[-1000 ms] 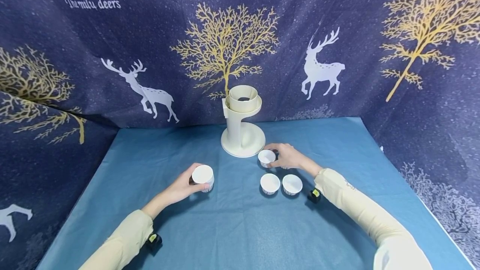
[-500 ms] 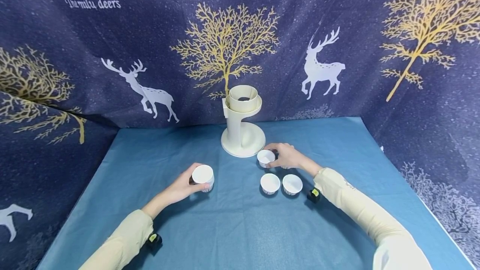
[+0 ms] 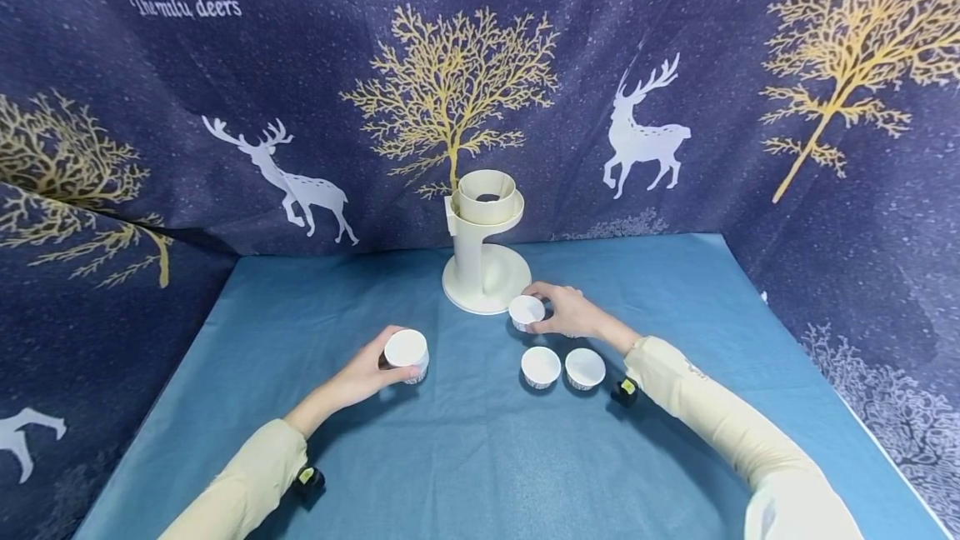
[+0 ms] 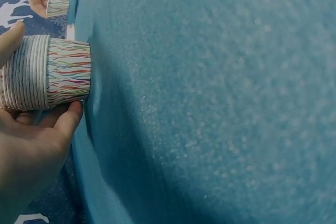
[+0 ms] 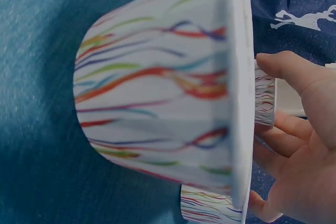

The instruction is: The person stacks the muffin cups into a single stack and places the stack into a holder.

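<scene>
Head view shows a dark blue fabric backdrop (image 3: pixel 555 107) with printed yellow trees and white deer, behind a tabletop (image 3: pixel 480 457) covered by blue cloth. Near its back edge is a cream-coloured stand (image 3: pixel 470 261) with round base and ring-shaped top. The left hand (image 3: pixel 366 371) grasps a stack of white paper cups (image 3: pixel 407 357) with colourful wavy lines. The right hand (image 3: pixel 567 312) pinches a single white paper cup (image 3: pixel 526 314), just beside the stand's base. Nearer to the person, one front cup (image 3: pixel 540 368) and its neighbour cup (image 3: pixel 585 370) sit upright; another patterned cup (image 5: pixel 209 207) is mostly hidden by the right hand in the head view.
</scene>
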